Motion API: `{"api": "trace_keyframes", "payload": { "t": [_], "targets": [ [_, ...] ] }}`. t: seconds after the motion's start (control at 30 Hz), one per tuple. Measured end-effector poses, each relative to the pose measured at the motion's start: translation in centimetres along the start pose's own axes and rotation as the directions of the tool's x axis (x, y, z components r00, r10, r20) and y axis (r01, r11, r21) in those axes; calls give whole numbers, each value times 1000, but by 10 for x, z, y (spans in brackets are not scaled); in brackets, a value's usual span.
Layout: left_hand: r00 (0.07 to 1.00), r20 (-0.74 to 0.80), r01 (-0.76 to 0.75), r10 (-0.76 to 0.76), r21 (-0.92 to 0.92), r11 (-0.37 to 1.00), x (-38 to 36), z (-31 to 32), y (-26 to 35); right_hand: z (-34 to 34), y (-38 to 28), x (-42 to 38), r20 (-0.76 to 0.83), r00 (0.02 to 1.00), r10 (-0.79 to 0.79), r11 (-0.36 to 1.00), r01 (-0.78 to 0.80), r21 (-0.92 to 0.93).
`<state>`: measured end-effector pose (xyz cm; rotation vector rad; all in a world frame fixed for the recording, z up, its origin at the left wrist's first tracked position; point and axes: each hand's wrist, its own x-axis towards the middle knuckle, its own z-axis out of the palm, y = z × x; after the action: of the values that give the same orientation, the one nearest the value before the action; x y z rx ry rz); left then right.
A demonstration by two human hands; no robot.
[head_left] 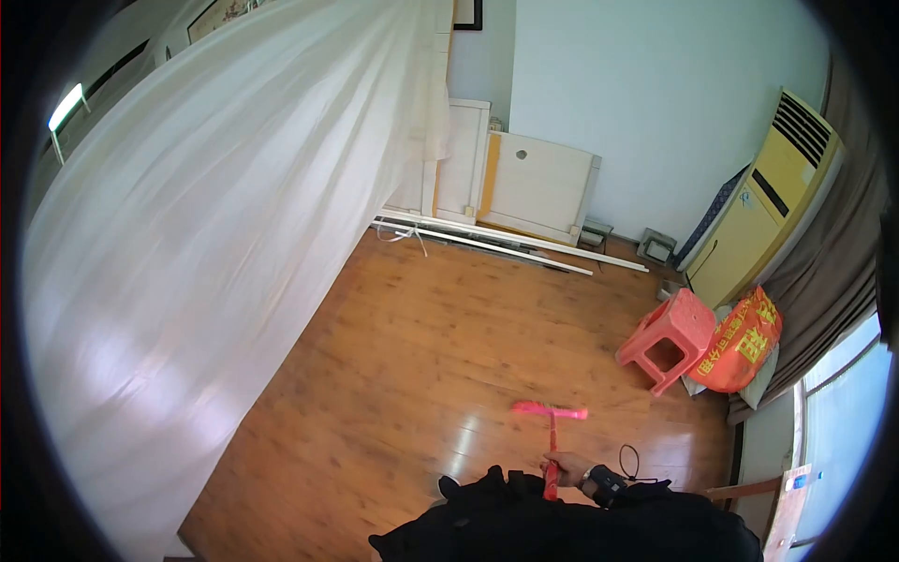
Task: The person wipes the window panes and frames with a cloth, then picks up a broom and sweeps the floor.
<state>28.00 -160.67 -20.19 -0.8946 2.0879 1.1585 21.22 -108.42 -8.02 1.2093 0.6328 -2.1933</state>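
Observation:
My right hand (pixel 568 465), with a dark watch or band on the wrist, is closed around the red handle of a broom (pixel 552 436). The broom's pink head lies across the wood floor (pixel 403 347) ahead of the hand, its bristles hard to make out. Beside the wrist, a thin dark loop of cord (pixel 630 461) rests on the floor. My left hand is out of view, and my dark clothing fills the bottom of the picture.
A white sheet (pixel 206 234) hangs along the left. At right stand a red plastic stool (pixel 688 323), an orange bag (pixel 744 342) and a cream air conditioner (pixel 758 201). White poles (pixel 524 241) and panels (pixel 538 183) line the back wall. A window (pixel 847 412) is at far right.

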Motion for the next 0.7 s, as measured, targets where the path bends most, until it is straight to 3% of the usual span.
{"api": "trace_keyframes", "payload": {
  "t": [0.13,0.33,0.43,0.6,0.7],
  "targets": [
    [1000,19,-18,18,22,1000,34,-16,30,49,9,1,-84,994,-65,997,69,43],
    [996,69,-62,52,146,987,88,-42,73,24,27,44,-39,983,-177,943,181,280],
    [992,86,-110,94,201,974,117,-53,90,38,15,15,-295,927,-230,906,315,282],
    [956,116,-290,270,228,929,160,-54,142,32,-17,37,-243,954,-174,849,270,455],
    [963,248,-40,107,-261,964,203,-28,197,30,-51,63,-262,942,-207,834,310,456]
  ]
}}
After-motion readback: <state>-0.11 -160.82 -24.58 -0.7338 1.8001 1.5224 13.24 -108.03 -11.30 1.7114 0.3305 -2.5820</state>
